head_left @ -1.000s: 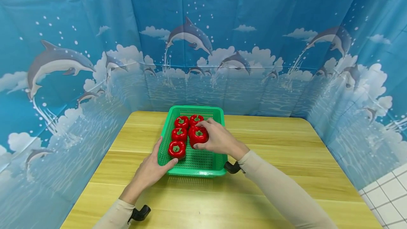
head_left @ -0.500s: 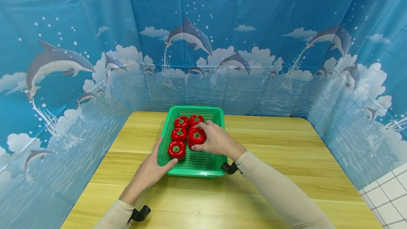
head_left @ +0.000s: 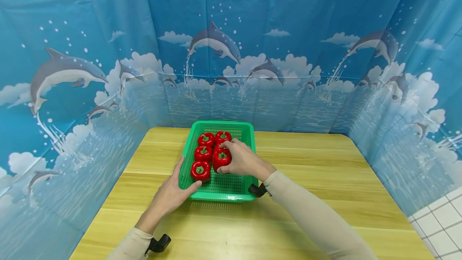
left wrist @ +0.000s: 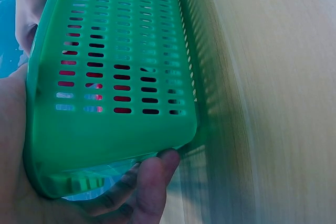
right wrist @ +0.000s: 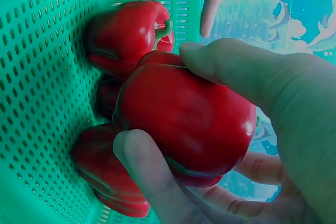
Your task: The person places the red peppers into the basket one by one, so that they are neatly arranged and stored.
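My right hand point(head_left: 247, 160) pinches a red bell pepper point(head_left: 221, 163) between thumb and fingers, inside a green plastic basket point(head_left: 231, 197). In the right wrist view, thumb and fingers span the sides of this pepper, with other red peppers point(right wrist: 123, 38) behind it. A left column of peppers point(head_left: 200, 171) runs along the basket, and another pepper point(head_left: 223, 136) sits at the back beside it. My left hand point(head_left: 169, 193) grips the basket's left side near the front corner, thumb over the rim. In the left wrist view, its fingers point(left wrist: 151, 182) curl beneath the slotted wall.
The basket stands on a wood-grain table point(head_left: 306, 196). Behind and at both sides hangs a blue curtain point(head_left: 288, 103) printed with dolphins. White tiles point(head_left: 440, 220) show at the lower right.
My right hand has shifted slightly left and toward me with the bell pepper, bringing it closer to the left column. My left hand stays on the basket.
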The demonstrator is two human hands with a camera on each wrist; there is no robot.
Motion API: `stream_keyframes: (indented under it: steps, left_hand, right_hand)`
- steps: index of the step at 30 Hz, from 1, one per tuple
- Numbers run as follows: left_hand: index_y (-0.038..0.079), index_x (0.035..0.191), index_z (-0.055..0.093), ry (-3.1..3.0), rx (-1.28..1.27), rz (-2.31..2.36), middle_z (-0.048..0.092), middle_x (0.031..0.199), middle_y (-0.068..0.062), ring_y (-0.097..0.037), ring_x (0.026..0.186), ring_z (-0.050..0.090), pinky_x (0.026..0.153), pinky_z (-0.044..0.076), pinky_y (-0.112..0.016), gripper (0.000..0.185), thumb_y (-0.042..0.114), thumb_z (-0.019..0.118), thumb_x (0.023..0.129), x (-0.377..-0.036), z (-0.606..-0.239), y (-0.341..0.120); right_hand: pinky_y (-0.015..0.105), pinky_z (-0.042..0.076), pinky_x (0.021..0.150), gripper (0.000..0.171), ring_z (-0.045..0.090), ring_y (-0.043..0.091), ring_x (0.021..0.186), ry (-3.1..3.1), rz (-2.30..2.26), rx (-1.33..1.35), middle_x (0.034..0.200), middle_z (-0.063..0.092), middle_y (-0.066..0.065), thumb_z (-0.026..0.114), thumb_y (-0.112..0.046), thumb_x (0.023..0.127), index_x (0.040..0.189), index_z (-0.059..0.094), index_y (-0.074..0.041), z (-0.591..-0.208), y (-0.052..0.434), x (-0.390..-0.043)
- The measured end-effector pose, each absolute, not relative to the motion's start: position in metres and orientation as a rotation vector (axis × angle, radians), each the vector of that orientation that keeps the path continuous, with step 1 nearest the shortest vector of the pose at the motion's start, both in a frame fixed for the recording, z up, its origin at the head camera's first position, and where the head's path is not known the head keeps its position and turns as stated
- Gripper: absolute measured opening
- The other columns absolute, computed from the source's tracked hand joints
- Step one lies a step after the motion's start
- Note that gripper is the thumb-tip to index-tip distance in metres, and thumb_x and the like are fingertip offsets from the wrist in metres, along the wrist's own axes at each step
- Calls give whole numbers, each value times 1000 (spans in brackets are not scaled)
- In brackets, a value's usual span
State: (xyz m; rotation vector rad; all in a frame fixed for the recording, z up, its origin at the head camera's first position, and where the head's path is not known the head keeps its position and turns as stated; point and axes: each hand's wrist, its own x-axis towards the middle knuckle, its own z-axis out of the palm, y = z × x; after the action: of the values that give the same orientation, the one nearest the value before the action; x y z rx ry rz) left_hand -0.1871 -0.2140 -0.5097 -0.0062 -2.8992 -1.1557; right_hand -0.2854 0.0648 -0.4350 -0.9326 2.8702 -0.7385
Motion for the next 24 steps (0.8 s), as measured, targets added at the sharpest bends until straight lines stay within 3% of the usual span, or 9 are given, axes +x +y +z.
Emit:
stream_keyframes:
  steps: [10, 24]
  left_hand:
    - [26, 190, 10, -2898, -9, -1160, 42, 184, -30, -63, 154, 59, 116, 55, -82, 117, 74, 74, 105, -187, -509, -214]
    - [27, 190, 9, -2890, -12, -1167, 42, 185, -28, -63, 157, 57, 118, 53, -83, 118, 74, 75, 104, -188, -512, -216]
  right_hand:
    - [49, 66, 100, 81, 67, 31, 126, 2824, -695, -921, 147, 69, 15, 102, -42, 92, 156, 67, -8, -439, 59, -291]
    - [54, 63, 114, 87, 64, 39, 144, 2756, -651, -877, 154, 73, 13, 104, -40, 91, 160, 63, -6, -442, 56, -299]
